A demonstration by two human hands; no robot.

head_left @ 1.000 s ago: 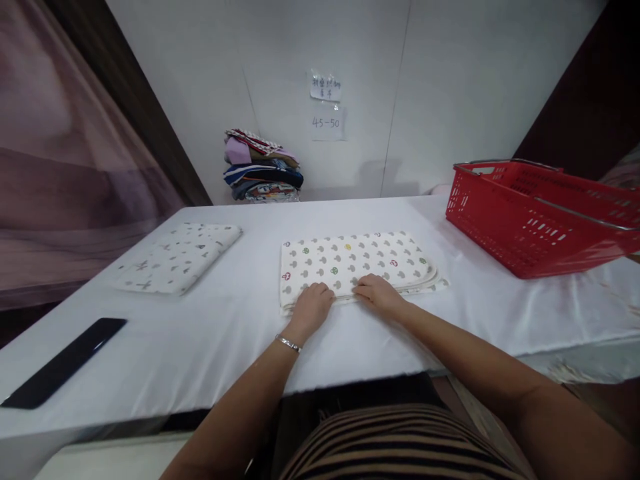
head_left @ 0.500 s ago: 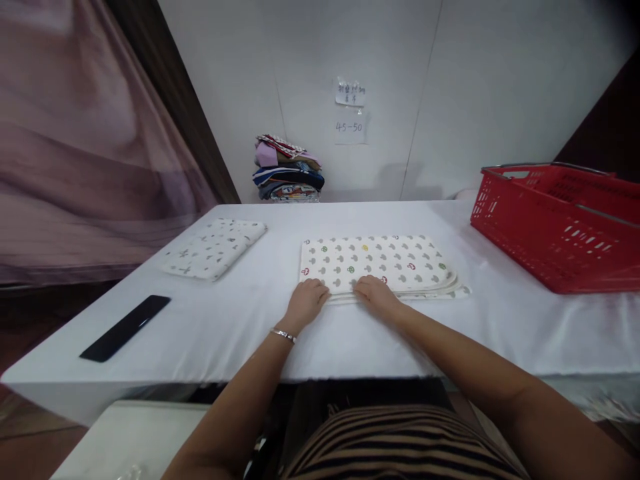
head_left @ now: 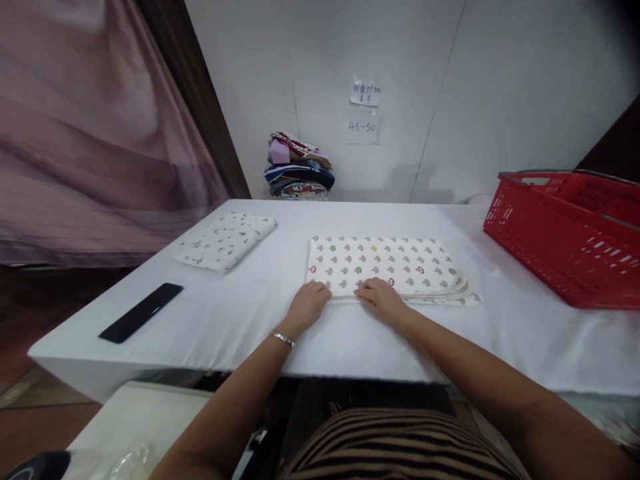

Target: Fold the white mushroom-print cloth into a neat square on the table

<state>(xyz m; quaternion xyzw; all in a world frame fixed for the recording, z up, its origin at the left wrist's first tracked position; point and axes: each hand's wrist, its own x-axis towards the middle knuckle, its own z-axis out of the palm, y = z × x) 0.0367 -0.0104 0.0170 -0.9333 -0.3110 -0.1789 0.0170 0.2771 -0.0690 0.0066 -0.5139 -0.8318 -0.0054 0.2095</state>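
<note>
A folded white cloth (head_left: 385, 261) printed with grey, red, green and yellow mushrooms lies flat on the table in front of me. Its layers show along the near edge and fan out a little at the near right corner. At the near left corner, my left hand (head_left: 309, 308) is closed on the edge, with a silver bracelet at its wrist. My right hand (head_left: 384, 300) pinches the same edge a short way to the right. The undersides of both hands' fingers are partly hidden.
Another folded white printed cloth (head_left: 227, 241) lies at the left, with a black phone-like slab (head_left: 143, 312) nearer me. A red plastic basket (head_left: 565, 230) stands at the right on the white-covered table (head_left: 240, 327). Behind the table is a stack of folded fabrics (head_left: 300, 167).
The camera view has turned slightly, so the scene sits a little further right. Both hands keep their places on the near edge of the mushroom cloth.
</note>
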